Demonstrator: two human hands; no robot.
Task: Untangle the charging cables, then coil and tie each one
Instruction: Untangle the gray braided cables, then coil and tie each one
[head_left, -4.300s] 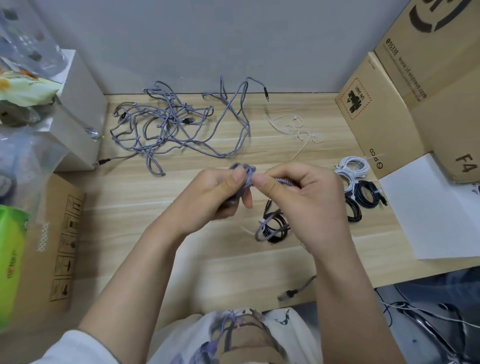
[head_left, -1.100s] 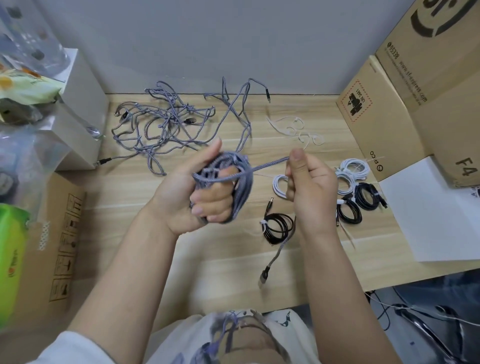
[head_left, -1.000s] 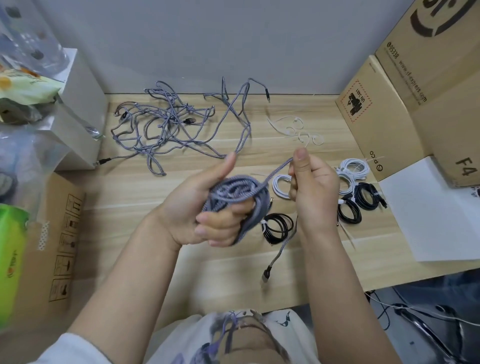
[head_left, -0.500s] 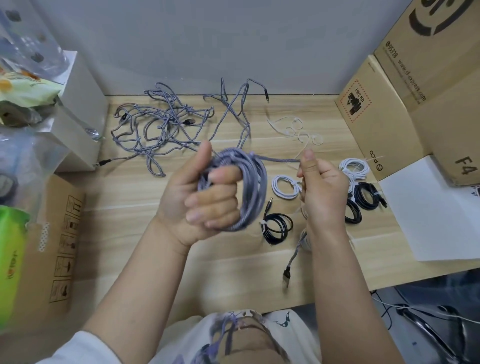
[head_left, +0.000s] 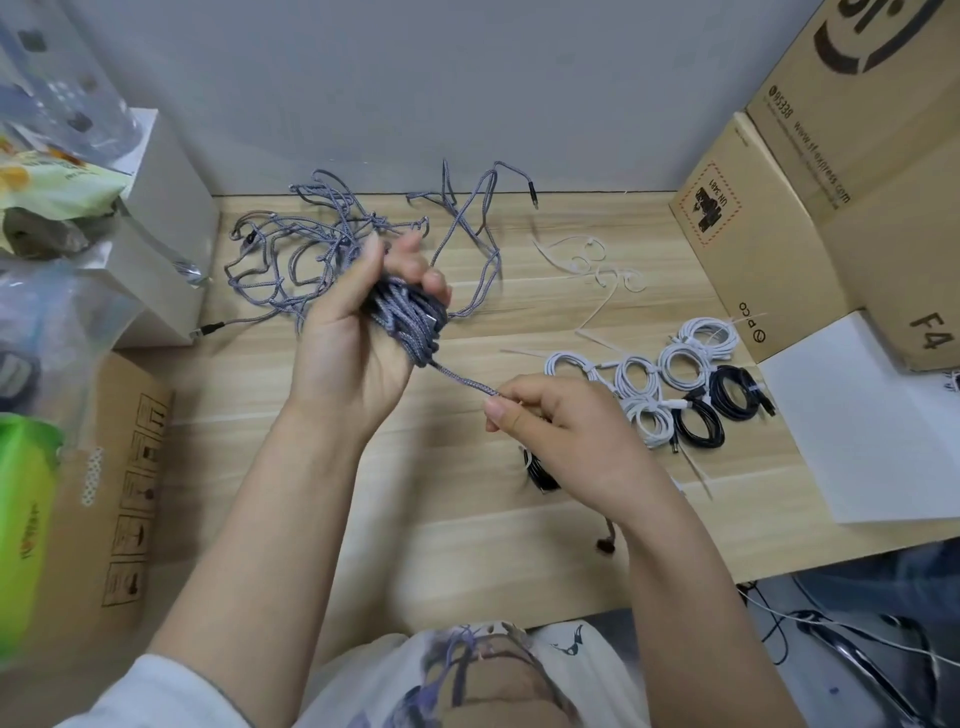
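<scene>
Above a light wooden desk (head_left: 322, 499), the left hand (head_left: 353, 343) is raised with its fingers curled tightly round a thick coil of grey braided cable (head_left: 410, 319). From the bottom of that coil 1 short taut strand runs down to the right hand (head_left: 561, 431), which pinches it between thumb and curled fingers; the cable's plug (head_left: 605, 545) dangles below that wrist. Behind the hands lies a tangle of matching grey cables (head_left: 332, 244), still unsorted. To the right sit finished white coils (head_left: 670, 374) and black coils (head_left: 722, 405), with loose white ties (head_left: 597, 265) beyond. The likely risks: the bunched loops spring apart if the left grip eases before a tie goes on, or the tail is wound too tightly and kinks.
</scene>
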